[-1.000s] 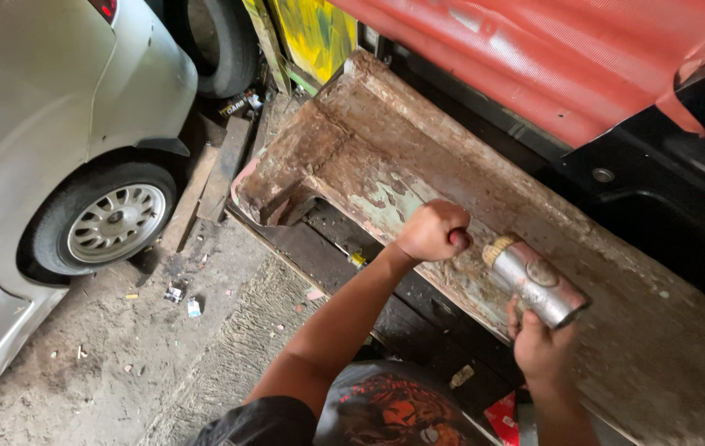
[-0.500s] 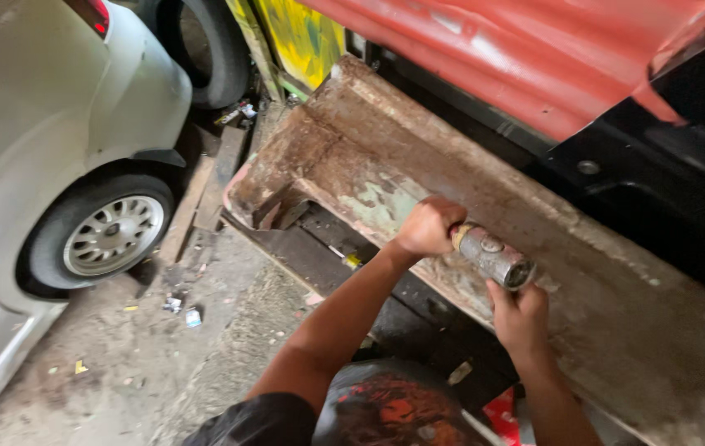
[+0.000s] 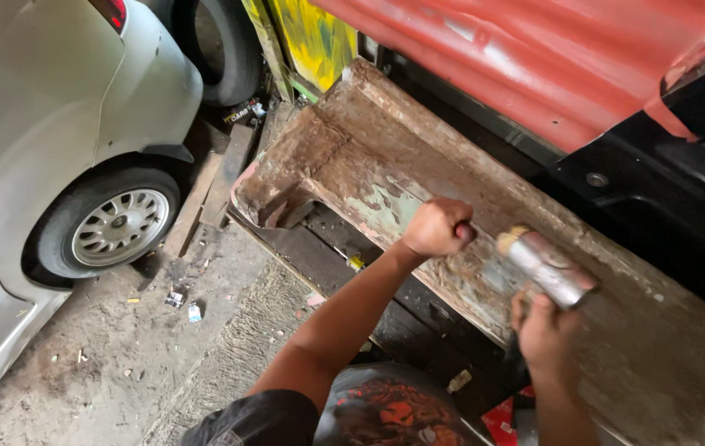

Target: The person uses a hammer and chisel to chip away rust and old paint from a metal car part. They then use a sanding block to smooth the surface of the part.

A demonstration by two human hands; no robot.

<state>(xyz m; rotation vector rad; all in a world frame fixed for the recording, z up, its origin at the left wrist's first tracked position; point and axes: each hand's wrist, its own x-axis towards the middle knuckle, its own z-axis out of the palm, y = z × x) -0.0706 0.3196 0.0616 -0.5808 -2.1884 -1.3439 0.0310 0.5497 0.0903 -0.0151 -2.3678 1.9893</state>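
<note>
My left hand (image 3: 437,227) is closed in a fist around a short dark-red handle (image 3: 466,233), held over the rusty, flaking metal sill panel (image 3: 385,177) of a vehicle. To its right, my right hand (image 3: 544,334) grips the lower end of a dented silvery metal can (image 3: 549,271). The can lies tilted, and its yellowish open end (image 3: 516,239) points at my left fist, a small gap away. What the handle ends in is hidden by my fist.
A red body panel (image 3: 534,58) rises behind the sill, with a black part (image 3: 683,173) at right. A white car with its wheel (image 3: 117,227) stands at left. Wooden planks (image 3: 220,182) and bits of litter (image 3: 183,301) lie on the dirty concrete floor.
The can and my right hand have shifted right, away from my left fist, after being close to it half a second ago. My left fist stays in about the same spot on the sill.
</note>
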